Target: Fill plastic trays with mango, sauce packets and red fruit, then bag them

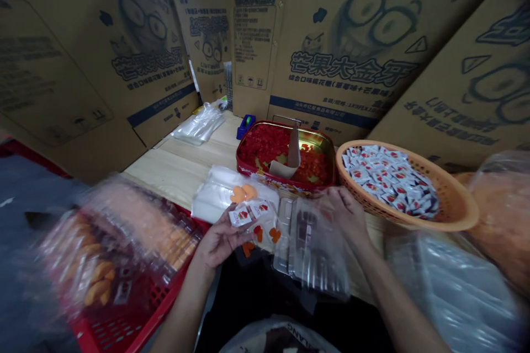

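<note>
- Head view, clock directions read outward from the clear packet (267, 222), which sits in the left hand (217, 240), just below the middle.
- That hand pinches the packet by its left side, thumb below and fingers behind; its hold is snug.
- Inside the packet show two white sachets (240, 216) along the top, with red-orange pieces (274, 235) below them.
- Right hand (348, 212), at 3 o'clock: blurred, fingers bent at the upper right edge of the clear trays (312, 234); I cannot tell whether it grips them.
- The trays lie between the hands, at 4 o'clock.
- At 11 o'clock, just beside the packet, orange pieces (243, 193) rest on clear plastic sheets (211, 198).
- Toward 1 o'clock, a red tin (325, 146) holds red bits and a bent scoop (293, 154).
- At 3 o'clock, beyond the right hand, an orange basket (451, 204) is heaped with similar small sachets (389, 176).
- At 8 o'clock, a red crate (161, 309) carries filled packs (165, 242), blurred.
- At 12 o'clock, past a blue tape dispenser (245, 128), printed cartons (331, 66) stand upright behind the table (161, 165).
</note>
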### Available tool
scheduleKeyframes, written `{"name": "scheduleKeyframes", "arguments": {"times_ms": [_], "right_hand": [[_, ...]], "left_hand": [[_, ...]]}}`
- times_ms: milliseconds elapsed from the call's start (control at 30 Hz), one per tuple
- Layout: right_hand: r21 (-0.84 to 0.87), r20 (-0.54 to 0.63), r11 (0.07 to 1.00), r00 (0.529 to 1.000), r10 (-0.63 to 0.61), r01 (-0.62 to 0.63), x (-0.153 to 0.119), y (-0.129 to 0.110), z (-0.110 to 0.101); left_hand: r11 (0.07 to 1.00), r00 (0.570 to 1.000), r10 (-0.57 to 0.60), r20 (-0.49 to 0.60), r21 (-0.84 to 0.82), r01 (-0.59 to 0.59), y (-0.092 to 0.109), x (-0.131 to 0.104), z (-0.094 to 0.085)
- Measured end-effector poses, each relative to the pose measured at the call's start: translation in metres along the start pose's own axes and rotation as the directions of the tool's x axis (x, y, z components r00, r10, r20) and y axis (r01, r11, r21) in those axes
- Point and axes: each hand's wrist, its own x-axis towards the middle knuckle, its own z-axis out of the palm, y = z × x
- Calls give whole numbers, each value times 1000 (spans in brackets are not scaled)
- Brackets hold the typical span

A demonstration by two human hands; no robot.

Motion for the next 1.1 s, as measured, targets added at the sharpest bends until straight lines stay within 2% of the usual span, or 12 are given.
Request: {"name": "scheduleKeyframes", "arguments": {"times_ms": [100,267,433,600,667,733,767,833,900,967,1033,1100], "right_hand": [[46,207,998,977,-56,47,14,-38,15],[-293,387,908,905,-175,301,25,-78,76],[-445,418,792,879,-229,418,25,-83,122],[-491,403,764,887,-227,418,27,-73,118],[-412,313,858,932,-181,305,23,-69,104],[-150,230,988,973,3,33,13,-66,86],[33,271,987,952,141,-156,6,-65,77],[294,492,791,795,356,-536,-9,-62,59],[380,675,526,617,405,-761,-23,-57,44],[451,705,345,566,428,-823,-33,-48,32],[538,663,242,583,470,-807,-37,-38,21],[609,600,181,599,530,-772,-39,-31,12]], "left_hand": [[999,998,-33,62,-24,35,-6,2,1],[997,994,-62,94,-28,65,-22,3,10],[995,993,-69,95,72,62,-28,0,23],[987,994,-103,21,123,100,-25,-1,26],[990,995,-93,29,106,89,-25,-1,23],[993,997,-71,39,95,67,-24,0,22],[993,997,-65,48,103,60,-24,0,23],[984,994,-74,75,170,60,-23,1,29],[938,990,-97,107,343,55,-19,5,38],[715,994,-33,105,698,-50,-8,16,44],[218,980,144,137,962,-167,9,36,45],[-70,948,263,179,984,-167,29,63,38]]}}
